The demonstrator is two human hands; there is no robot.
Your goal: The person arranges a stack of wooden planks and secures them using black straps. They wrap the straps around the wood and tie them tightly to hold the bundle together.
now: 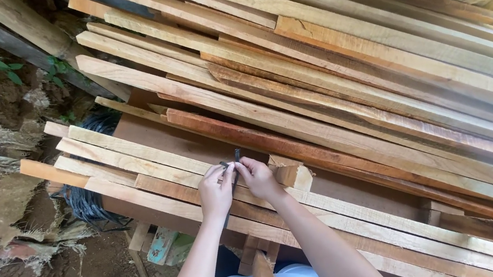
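Small dark tool [236, 158] pinched btwn left hand [217, 192] & right hand [259, 178], both closed on it, held over pale wood planks [152, 166], prob. braced there for steadiness.

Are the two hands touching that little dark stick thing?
Touching. In the head view the left hand and the right hand both pinch the small dark tool with their fingertips, just above the wooden planks.

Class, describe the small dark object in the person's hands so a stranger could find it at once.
Start at the plank stack. At its near edge, the left hand and right hand meet. Between their fingertips is a thin dark strip, the only black, narrow thing among pale wood.
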